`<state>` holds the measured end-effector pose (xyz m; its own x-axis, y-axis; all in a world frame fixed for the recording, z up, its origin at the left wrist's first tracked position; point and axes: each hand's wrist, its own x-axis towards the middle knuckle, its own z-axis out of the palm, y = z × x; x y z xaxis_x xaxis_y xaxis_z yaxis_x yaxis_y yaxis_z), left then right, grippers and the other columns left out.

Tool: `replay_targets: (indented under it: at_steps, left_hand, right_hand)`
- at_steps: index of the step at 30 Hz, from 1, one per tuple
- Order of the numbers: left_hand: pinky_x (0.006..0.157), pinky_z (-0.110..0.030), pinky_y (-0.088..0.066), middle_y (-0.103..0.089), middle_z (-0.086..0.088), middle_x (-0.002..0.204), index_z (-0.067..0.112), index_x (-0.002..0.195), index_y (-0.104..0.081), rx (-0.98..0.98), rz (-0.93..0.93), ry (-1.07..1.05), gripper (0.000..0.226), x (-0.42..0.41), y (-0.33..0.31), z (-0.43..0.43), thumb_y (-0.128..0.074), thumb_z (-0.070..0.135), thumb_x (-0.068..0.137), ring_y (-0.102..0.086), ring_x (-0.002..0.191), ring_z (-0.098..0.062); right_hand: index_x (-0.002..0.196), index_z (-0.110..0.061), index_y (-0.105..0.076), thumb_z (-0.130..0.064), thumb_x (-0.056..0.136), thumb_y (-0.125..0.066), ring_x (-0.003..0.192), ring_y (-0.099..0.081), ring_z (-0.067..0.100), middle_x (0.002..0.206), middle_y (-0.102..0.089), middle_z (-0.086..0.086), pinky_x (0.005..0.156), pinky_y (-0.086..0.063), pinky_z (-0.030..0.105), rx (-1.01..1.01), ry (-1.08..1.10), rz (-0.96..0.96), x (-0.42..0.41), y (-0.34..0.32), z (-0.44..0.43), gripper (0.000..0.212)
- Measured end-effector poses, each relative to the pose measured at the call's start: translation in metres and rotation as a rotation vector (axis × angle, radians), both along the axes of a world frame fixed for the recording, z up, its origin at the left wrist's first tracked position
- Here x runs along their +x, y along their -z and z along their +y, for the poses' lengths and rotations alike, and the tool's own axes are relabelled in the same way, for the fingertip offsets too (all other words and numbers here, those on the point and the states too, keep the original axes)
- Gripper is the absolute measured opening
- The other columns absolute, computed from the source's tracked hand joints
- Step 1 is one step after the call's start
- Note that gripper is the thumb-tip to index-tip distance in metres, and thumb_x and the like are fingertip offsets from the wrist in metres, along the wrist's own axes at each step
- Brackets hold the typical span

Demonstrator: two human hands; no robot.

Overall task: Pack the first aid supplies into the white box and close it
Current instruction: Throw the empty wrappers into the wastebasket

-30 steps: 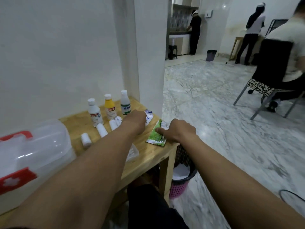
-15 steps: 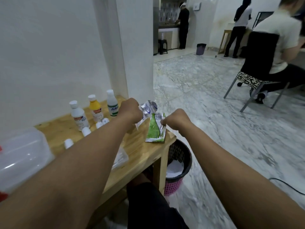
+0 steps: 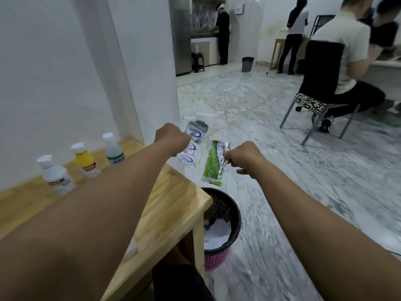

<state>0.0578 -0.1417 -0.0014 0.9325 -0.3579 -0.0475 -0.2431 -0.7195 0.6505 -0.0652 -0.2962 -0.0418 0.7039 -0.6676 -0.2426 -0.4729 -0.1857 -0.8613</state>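
Note:
My left hand [image 3: 171, 139] is shut on a silver-and-blue sachet strip [image 3: 193, 146], which hangs in the air past the far right corner of the wooden table [image 3: 173, 203]. My right hand [image 3: 244, 158] pinches a green packet [image 3: 216, 162] by its upper edge, held above the floor and the bin. Three bottles stand along the wall: a white one with a red label [image 3: 56, 175], a yellow one [image 3: 85, 160] and a clear one with a green label [image 3: 112, 149]. My left forearm hides the middle of the table. The white box is out of view.
A black-and-pink waste bin [image 3: 221, 227] with paper in it stands on the marble floor by the table leg. A white pillar [image 3: 141, 68] rises behind the table. A person sits on a chair [image 3: 321, 83] at the right; two others stand far back.
Both hands have lifted their packets off the table and now hold them in the air. The view has swung right, so the white box and the small rolls have left the frame.

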Motion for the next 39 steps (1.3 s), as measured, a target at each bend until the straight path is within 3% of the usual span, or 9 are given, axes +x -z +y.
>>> replay_targets:
  at_steps: [3,6,11,18,21,25,30,35,39]
  left_hand:
    - [0.050,-0.022,-0.040,-0.058,-0.008,0.076,0.005,0.090,-0.065,0.041,0.056,0.049,0.015,0.009,0.000,-0.026,-0.065,0.018,0.083,-0.047,0.055,-0.020]
    - [0.048,-0.022,-0.041,-0.060,-0.007,0.068,0.009,0.077,-0.066,0.111,0.094,0.087,0.010,0.023,0.006,-0.057,-0.071,0.015,0.082,-0.046,0.050,-0.020]
    - [0.076,-0.034,-0.060,-0.072,-0.015,0.073,0.000,0.078,-0.074,0.161,0.218,0.160,0.007,0.058,0.032,-0.104,-0.079,0.005,0.079,-0.063,0.064,-0.023]
    - [0.081,-0.035,-0.060,-0.076,-0.009,0.092,0.004,0.099,-0.077,0.540,0.122,0.335,0.039,0.108,0.090,-0.154,-0.091,0.024,0.069,-0.072,0.086,-0.023]
    - [0.071,-0.028,-0.058,-0.072,-0.005,0.084,0.006,0.085,-0.072,0.729,0.073,0.393,0.033,0.125,0.124,-0.171,-0.089,0.030,0.071,-0.068,0.077,-0.021]
    - [0.052,-0.022,-0.038,-0.050,0.000,0.068,0.014,0.063,-0.052,0.949,0.180,0.434,0.035,0.142,0.167,-0.192,-0.075,0.026,0.086,-0.043,0.057,-0.017]
    - [0.054,-0.022,-0.037,-0.048,0.000,0.063,0.014,0.069,-0.060,1.117,0.249,0.560,0.024,0.152,0.211,-0.211,-0.075,0.023,0.086,-0.041,0.054,-0.013]
    - [0.055,-0.023,-0.035,-0.042,0.000,0.065,0.015,0.080,-0.059,1.262,0.263,0.628,0.019,0.155,0.251,-0.222,-0.069,0.026,0.092,-0.036,0.056,-0.014]
    - [0.059,-0.022,-0.040,-0.056,0.000,0.081,0.013,0.098,-0.067,1.284,0.264,0.636,0.015,0.160,0.273,-0.227,-0.068,0.027,0.093,-0.045,0.063,-0.012]
  right_hand:
    - [0.095,0.008,-0.069,-0.025,0.089,-0.072,0.077,-0.062,0.028,0.094,-0.072,0.023,0.061,-0.048,0.032,-0.015,0.031,0.014,0.011,0.018,-0.024,0.034]
    - [0.082,-0.002,-0.064,-0.025,0.090,-0.072,0.065,-0.053,0.027,0.079,-0.064,0.018,0.057,-0.043,0.032,-0.008,0.060,0.024,0.021,0.038,-0.046,0.025]
    - [0.077,-0.004,-0.059,-0.026,0.090,-0.073,0.046,-0.037,0.023,0.061,-0.045,0.012,0.053,-0.035,0.032,-0.005,0.112,0.051,0.041,0.079,-0.077,0.029]
    - [0.077,-0.001,-0.069,-0.023,0.087,-0.076,0.043,-0.035,0.020,0.058,-0.046,0.010,0.051,-0.033,0.029,0.059,0.150,0.105,0.063,0.156,-0.107,0.025]
    - [0.081,0.010,-0.072,-0.017,0.087,-0.075,0.040,-0.034,0.019,0.058,-0.049,0.011,0.047,-0.031,0.027,0.094,0.155,0.152,0.070,0.194,-0.114,0.028]
    - [0.066,-0.011,-0.050,-0.005,0.081,-0.064,0.053,-0.028,0.021,0.061,-0.034,0.010,0.056,-0.028,0.035,0.075,0.142,0.263,0.081,0.242,-0.115,0.021]
    - [0.059,-0.011,-0.037,-0.007,0.081,-0.071,0.045,-0.028,0.019,0.048,-0.028,0.004,0.049,-0.026,0.027,0.105,0.090,0.363,0.087,0.291,-0.118,0.041]
    - [0.068,-0.003,-0.067,-0.011,0.080,-0.074,0.052,-0.048,0.022,0.058,-0.050,0.011,0.049,-0.036,0.029,0.111,0.084,0.461,0.088,0.330,-0.109,0.015]
    - [0.064,-0.009,-0.047,-0.007,0.081,-0.071,0.051,-0.049,0.023,0.056,-0.046,0.010,0.047,-0.036,0.028,0.106,0.100,0.501,0.094,0.351,-0.103,0.029]
